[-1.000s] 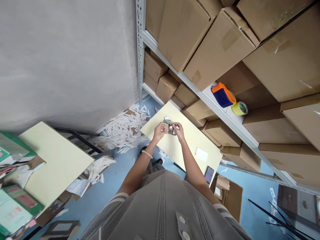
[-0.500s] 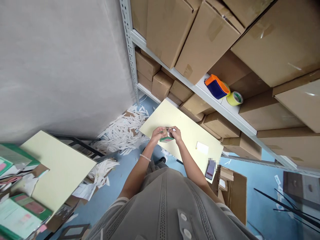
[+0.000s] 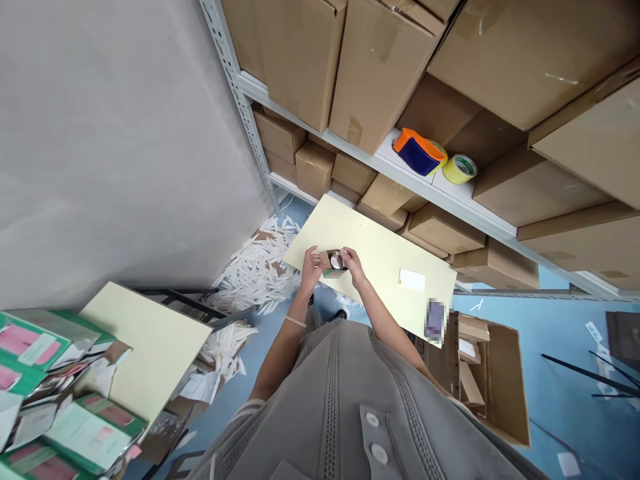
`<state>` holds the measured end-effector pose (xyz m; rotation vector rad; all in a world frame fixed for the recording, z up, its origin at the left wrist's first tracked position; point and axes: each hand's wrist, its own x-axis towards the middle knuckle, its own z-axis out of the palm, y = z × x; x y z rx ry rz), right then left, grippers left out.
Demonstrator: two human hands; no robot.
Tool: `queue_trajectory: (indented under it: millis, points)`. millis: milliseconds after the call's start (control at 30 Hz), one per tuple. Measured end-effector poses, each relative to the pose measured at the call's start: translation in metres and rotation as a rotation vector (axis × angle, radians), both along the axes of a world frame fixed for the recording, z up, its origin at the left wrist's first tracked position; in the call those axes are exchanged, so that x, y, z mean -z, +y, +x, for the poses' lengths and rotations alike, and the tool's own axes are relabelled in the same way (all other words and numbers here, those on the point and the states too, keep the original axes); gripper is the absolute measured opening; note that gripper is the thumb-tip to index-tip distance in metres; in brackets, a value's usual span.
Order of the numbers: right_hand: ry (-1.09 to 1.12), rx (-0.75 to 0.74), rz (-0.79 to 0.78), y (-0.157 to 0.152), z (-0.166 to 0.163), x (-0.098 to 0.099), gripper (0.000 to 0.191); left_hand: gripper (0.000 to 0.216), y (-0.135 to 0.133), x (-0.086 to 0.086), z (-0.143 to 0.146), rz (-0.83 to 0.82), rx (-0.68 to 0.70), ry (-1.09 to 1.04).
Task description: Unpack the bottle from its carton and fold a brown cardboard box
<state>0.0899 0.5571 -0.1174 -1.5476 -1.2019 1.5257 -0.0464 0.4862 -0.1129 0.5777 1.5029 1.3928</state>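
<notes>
A small cardboard box with a green front stands with its top open at the near edge of the pale yellow table. Inside it shows a shiny, round, silvery thing, too small to name. My left hand grips the box at its left side, fingers bent around the flap there. At the right side, my right hand has its fingers closed at the box's upper edge. Part of the box is hidden behind the fingers.
On the table lie a white card and a phone. Shelves of cartons rise beyond, holding a tape dispenser and a tape roll. Paper strips litter the floor. Green boxes crowd the left table; an open carton stands right.
The box has tipped so that its open top and the silvery thing inside face me more. My left hand has shifted slightly outward. The whole view has turned a little.
</notes>
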Motion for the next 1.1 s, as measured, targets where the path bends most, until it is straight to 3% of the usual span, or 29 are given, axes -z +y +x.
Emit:
queue_trajectory:
  millis: [167, 367, 467, 700, 867, 1100]
  points:
    - [0.046, -0.055, 0.049, -0.018, 0.016, 0.008, 0.053, 0.035, 0.001, 0.002, 0.01, 0.01, 0.091, 0.089]
    - [0.0, -0.09, 0.082, -0.026, 0.018, 0.014, 0.053, 0.028, 0.006, 0.006, 0.029, 0.068, 0.103, 0.519]
    - [-0.027, -0.072, 0.047, -0.027, 0.02, 0.013, 0.051, 0.035, 0.005, 0.011, 0.034, 0.126, 0.149, 0.561]
    - [-0.094, -0.079, -0.011, -0.034, 0.024, 0.009, 0.055, 0.066, -0.005, 0.027, 0.028, 0.183, 0.242, 0.384]
    - [-0.09, -0.131, -0.065, -0.035, 0.022, 0.006, 0.06, 0.077, -0.006, 0.033, 0.027, 0.11, 0.18, 0.266]
    - [-0.037, -0.124, -0.278, -0.038, 0.019, 0.011, 0.067, 0.088, -0.006, 0.024, 0.034, -0.201, 0.132, -0.094]
